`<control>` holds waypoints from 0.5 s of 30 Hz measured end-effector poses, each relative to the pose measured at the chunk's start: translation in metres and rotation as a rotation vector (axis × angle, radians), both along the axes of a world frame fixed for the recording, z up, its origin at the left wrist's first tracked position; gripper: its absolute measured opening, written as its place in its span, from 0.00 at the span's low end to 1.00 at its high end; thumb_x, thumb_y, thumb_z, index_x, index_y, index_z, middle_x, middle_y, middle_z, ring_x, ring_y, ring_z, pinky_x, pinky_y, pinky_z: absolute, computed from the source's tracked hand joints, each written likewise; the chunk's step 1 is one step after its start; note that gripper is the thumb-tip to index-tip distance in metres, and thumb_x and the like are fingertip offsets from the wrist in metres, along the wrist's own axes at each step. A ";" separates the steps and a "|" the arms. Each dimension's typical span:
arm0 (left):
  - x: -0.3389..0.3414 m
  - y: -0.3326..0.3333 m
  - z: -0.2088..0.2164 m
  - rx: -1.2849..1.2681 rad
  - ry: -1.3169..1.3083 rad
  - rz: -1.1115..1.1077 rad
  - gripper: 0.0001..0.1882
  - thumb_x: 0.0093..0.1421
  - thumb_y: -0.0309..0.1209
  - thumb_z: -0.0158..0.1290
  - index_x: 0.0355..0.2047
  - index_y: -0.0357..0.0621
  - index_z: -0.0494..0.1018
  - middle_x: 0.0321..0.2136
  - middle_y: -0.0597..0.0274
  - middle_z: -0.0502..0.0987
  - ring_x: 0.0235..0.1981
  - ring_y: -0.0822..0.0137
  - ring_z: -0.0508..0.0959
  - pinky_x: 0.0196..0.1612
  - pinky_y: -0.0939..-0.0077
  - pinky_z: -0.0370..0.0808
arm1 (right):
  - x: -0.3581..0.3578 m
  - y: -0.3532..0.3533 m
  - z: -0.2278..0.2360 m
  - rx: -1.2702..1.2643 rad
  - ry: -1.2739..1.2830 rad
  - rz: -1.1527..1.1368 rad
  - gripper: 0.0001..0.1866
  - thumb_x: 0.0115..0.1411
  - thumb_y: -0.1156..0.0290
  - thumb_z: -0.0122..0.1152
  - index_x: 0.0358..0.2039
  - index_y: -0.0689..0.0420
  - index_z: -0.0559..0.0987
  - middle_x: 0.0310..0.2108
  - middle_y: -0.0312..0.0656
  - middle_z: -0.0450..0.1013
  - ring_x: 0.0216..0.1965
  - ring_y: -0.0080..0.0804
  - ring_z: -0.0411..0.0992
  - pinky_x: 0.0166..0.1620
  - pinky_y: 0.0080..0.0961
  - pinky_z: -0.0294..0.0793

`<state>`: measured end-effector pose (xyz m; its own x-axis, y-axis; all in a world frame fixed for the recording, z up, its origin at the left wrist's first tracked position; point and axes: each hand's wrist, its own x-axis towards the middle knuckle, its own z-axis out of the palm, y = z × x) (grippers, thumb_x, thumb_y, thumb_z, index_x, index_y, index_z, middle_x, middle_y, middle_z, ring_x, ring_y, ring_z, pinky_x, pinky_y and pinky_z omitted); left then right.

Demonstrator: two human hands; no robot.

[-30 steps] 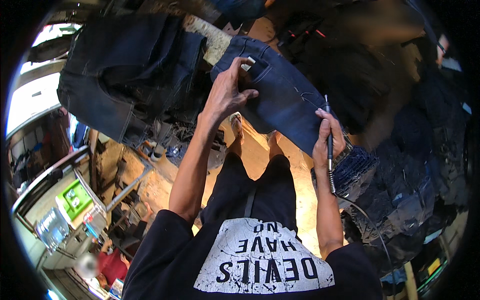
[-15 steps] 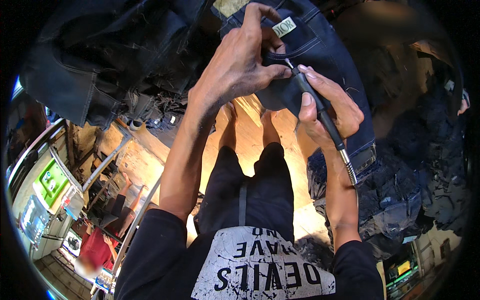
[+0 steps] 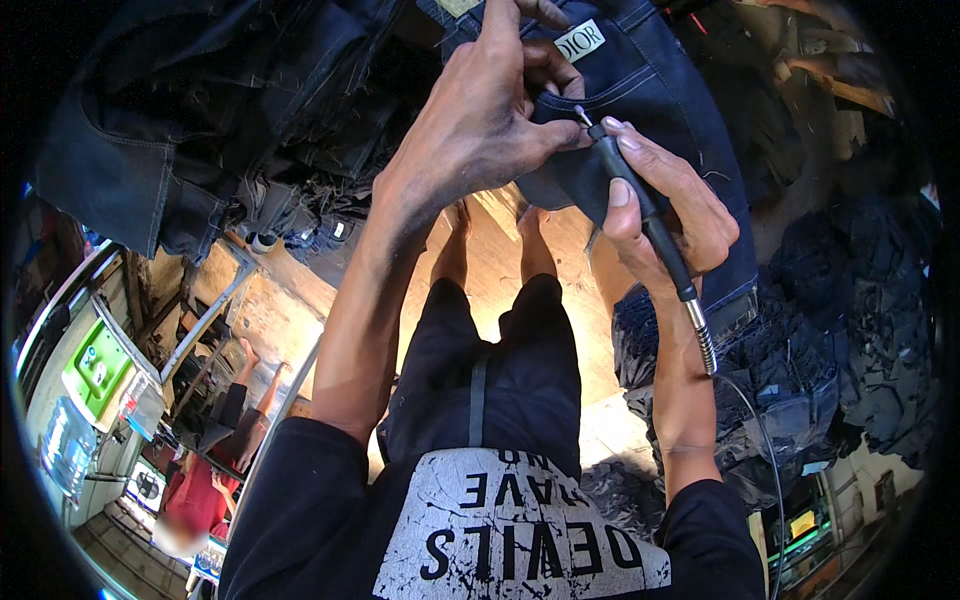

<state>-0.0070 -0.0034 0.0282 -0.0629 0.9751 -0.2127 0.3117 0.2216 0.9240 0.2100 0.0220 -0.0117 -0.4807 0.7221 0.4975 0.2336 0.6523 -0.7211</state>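
Note:
A pair of dark navy jeans (image 3: 668,105) is spread in front of me at the top, its curved pocket edge showing double stitching and a small white label (image 3: 580,40) beside it. My left hand (image 3: 490,110) grips the cloth at that pocket, fingers curled over it and thumb below. Like a pen, my right hand (image 3: 675,205) holds a slim black rotary tool handpiece (image 3: 640,195) with a spring-sleeved cable end. Its small pale tip sits at the stitched pocket edge, close to my left thumb; whether it touches the cloth I cannot tell.
Dark denim garments (image 3: 240,110) heap at the upper left. A large pile of dark cloth (image 3: 800,330) lies on the right, with the tool's thin cable (image 3: 765,430) hanging beside it. A person in red (image 3: 200,495) and a green tray (image 3: 97,370) are at the lower left.
Both hands, the handpiece and the jeans have shifted slightly in view. The tip remains near the pocket edge. More of the cable shows at the lower right.

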 end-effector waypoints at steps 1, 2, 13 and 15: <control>0.000 0.001 0.001 -0.007 -0.011 0.003 0.38 0.53 0.23 0.70 0.58 0.40 0.57 0.33 0.64 0.81 0.27 0.75 0.73 0.30 0.76 0.69 | 0.000 0.000 0.000 -0.004 -0.002 -0.002 0.15 0.53 0.74 0.71 0.42 0.65 0.88 0.42 0.54 0.87 0.46 0.46 0.87 0.53 0.38 0.88; 0.001 0.001 0.001 -0.014 -0.023 0.005 0.38 0.53 0.23 0.70 0.58 0.40 0.57 0.33 0.64 0.81 0.27 0.75 0.73 0.30 0.76 0.69 | 0.000 0.000 0.000 -0.006 -0.004 -0.005 0.15 0.53 0.74 0.71 0.42 0.65 0.88 0.42 0.54 0.87 0.46 0.46 0.87 0.53 0.37 0.88; 0.011 0.003 0.001 -0.110 -0.223 0.111 0.39 0.55 0.14 0.68 0.60 0.41 0.56 0.37 0.58 0.82 0.36 0.75 0.79 0.38 0.80 0.76 | 0.003 0.002 0.000 -0.016 0.027 -0.012 0.16 0.50 0.78 0.70 0.41 0.66 0.87 0.40 0.56 0.86 0.45 0.48 0.88 0.51 0.37 0.88; 0.011 0.000 -0.003 -0.065 -0.298 0.107 0.40 0.55 0.11 0.67 0.60 0.41 0.55 0.38 0.56 0.81 0.38 0.74 0.80 0.41 0.79 0.78 | 0.003 0.002 0.000 -0.011 0.032 -0.011 0.16 0.50 0.78 0.70 0.41 0.67 0.87 0.39 0.57 0.86 0.45 0.48 0.88 0.51 0.37 0.88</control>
